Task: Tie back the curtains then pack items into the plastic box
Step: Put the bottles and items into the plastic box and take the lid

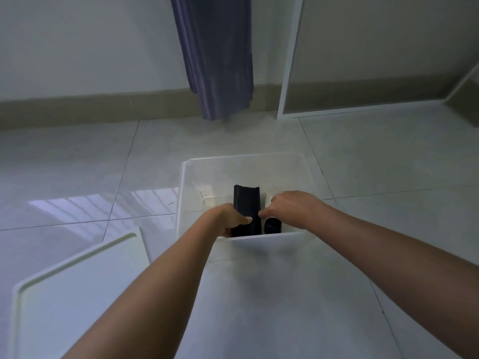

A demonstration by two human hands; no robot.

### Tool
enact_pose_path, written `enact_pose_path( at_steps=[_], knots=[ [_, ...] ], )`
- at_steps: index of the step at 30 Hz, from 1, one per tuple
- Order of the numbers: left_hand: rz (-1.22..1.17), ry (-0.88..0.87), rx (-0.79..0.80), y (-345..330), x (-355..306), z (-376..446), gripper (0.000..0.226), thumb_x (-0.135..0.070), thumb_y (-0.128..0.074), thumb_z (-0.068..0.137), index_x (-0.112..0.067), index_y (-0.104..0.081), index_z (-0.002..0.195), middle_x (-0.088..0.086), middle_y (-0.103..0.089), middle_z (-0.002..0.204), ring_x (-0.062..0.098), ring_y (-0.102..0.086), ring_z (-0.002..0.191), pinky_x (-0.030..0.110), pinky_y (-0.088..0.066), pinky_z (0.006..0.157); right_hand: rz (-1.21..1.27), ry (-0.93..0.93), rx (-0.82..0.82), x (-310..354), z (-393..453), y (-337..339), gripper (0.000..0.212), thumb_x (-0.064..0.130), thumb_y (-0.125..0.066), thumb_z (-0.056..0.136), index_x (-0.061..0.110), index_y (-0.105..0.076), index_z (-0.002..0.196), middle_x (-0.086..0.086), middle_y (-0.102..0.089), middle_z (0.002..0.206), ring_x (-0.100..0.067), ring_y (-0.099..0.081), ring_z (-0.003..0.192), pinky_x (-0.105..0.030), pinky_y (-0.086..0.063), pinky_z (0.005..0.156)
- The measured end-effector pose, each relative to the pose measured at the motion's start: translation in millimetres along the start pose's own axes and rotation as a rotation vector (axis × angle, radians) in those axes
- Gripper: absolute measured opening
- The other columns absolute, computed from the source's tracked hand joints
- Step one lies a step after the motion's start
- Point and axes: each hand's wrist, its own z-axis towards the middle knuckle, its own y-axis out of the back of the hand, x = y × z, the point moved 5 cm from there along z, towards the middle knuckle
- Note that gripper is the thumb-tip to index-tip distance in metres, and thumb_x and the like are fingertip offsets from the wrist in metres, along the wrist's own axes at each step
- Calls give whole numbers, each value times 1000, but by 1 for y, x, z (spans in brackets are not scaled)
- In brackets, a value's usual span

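A clear plastic box (243, 159) stands on the tiled floor before me. Inside it lies a long black folded item (246, 203), lengthwise. My left hand (230, 218) grips its near left edge, thumb on top. My right hand (290, 208) reaches into the box from the right, with its fingertips at the black item's right edge. A small black cylindrical object (272, 226) sits just under that hand, near the box's front wall. A pale cream item (207, 199) lies in the box to the left. A purple-grey curtain (220, 60) hangs gathered against the back wall.
The box's white lid (72, 288) lies flat on the floor at the lower left. A white-framed panel (287, 73) leans against the wall at the right. A beige skirting runs along the wall.
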Motion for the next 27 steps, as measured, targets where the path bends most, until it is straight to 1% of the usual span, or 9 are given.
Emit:
enact_pose_path(
  at_steps=[4,7,10,13,15,19,21,23,27],
  knots=[
    [77,-85,-84,5,-4,3,44,-25,-71,85,-2,-55,118,14,-62,114,29,-63,101,36,-57,78,-24,-24,50,0,-3,-1,44,15,-39,99,39,-49,135,-7,-56,126,-29,-57,111,-29,-34,73],
    [226,-143,-186,7,-11,0,61,-22,-71,84,-10,-37,134,15,-49,126,34,-56,110,37,-56,75,28,-89,104,-2,1,-8,44,23,-43,98,43,-44,137,-5,-55,128,-27,-57,111,-30,-37,72],
    [489,-276,-256,4,-23,-7,82,-30,-73,80,-20,-25,146,16,-39,134,37,-50,116,40,-47,91,203,-202,219,-2,11,-18,45,40,-47,94,39,-45,139,-5,-52,131,-26,-55,115,-31,-46,84],
    [556,-302,-156,-7,-23,-9,95,-43,-75,76,-23,-17,148,13,-32,136,37,-46,120,39,-42,102,327,-262,241,1,17,-23,53,49,-56,87,28,-49,135,-5,-55,130,-26,-54,115,-30,-45,86],
    [416,-256,-95,-8,-17,-6,78,-41,-62,88,-17,-17,146,12,-29,139,34,-43,120,38,-38,104,357,-274,213,1,17,-22,51,39,-62,87,25,-49,134,-7,-55,128,-26,-56,113,-29,-45,85],
    [241,-195,-92,-9,-12,-3,57,-48,-38,98,-12,-23,139,9,-39,130,26,-42,101,32,-33,87,524,-357,132,-4,12,-25,62,24,-68,83,20,-38,137,-14,-43,134,-33,-54,114,-35,-47,89],
    [340,-242,-109,-12,-15,-7,58,-43,-45,97,-12,-21,141,14,-35,135,32,-45,113,37,-39,98,576,-411,85,-4,8,-26,67,24,-68,84,14,-32,140,-19,-35,136,-37,-51,116,-37,-45,87],
    [530,-273,-112,-14,-18,-12,81,-35,-62,89,-20,-11,149,15,-23,142,37,-43,121,41,-38,106,563,-470,105,-4,6,-26,68,25,-69,84,8,-31,139,-21,-33,137,-37,-49,118,-36,-44,87],
    [673,-286,-77,-15,-14,-11,103,-39,-71,80,-34,5,151,19,-24,142,40,-44,122,43,-39,105,518,-512,157,-6,5,-28,66,26,-65,87,6,-33,140,-17,-47,133,-31,-52,119,-31,-44,83]
  ],
)
